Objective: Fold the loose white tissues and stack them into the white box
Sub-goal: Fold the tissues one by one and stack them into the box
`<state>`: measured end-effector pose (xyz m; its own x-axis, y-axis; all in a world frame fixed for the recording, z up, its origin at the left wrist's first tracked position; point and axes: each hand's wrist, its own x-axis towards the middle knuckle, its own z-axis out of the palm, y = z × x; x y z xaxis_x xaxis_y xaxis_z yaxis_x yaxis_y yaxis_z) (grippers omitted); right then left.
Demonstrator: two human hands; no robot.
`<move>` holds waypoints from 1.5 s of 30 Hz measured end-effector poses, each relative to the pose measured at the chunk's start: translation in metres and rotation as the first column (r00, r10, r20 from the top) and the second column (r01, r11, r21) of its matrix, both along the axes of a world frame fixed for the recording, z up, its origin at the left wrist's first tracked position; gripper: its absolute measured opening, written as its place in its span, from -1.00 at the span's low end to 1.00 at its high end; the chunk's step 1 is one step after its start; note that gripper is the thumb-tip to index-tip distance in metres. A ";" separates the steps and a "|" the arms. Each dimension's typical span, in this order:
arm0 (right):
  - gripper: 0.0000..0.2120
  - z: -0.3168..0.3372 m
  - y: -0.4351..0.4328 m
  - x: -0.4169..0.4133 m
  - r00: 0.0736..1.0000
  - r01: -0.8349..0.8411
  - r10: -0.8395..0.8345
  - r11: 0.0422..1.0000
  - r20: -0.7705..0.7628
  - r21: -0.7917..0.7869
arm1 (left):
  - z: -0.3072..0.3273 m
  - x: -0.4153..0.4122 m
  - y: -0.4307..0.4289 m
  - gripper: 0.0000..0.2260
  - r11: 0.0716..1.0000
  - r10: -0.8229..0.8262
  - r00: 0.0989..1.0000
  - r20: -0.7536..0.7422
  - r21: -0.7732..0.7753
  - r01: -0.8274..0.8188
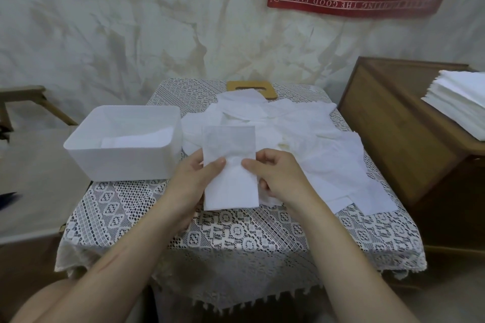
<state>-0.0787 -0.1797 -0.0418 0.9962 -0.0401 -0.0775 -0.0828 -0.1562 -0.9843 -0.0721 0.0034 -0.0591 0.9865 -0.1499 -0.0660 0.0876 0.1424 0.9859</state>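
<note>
A long white tissue [230,186], folded into a narrow strip, is held upright above the lace-covered table [236,233]. My left hand [195,178] pinches its left edge at mid-height, thumb on the front. My right hand [278,176] pinches the right edge the same way. The white box [123,160] stands to the left on the table, with folded tissues [139,139] lying flat inside. A heap of loose white tissues [301,134] spreads behind and to the right of my hands.
A wooden lid with a slot [252,88] lies at the table's far edge, partly under the heap. A wooden cabinet [409,139] at the right carries a stack of flat white tissues [459,102]. A wooden stand [23,102] is at the far left.
</note>
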 end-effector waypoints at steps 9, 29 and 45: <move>-0.94 -0.010 -0.029 0.006 0.986 0.150 -0.112 0.914 0.119 -0.377 | -0.004 0.004 0.012 -0.80 0.995 0.098 0.995 0.001 0.024 -0.098; -0.92 -0.004 -0.034 -0.003 0.994 0.054 0.009 0.828 0.109 -0.558 | -0.004 0.001 0.015 -0.78 0.998 0.064 0.998 -0.016 0.020 -0.063; -0.73 -0.013 -0.062 0.006 0.986 0.166 -0.166 0.907 0.033 -0.387 | 0.004 -0.003 0.013 -0.81 0.998 0.057 0.998 -0.019 -0.006 -0.057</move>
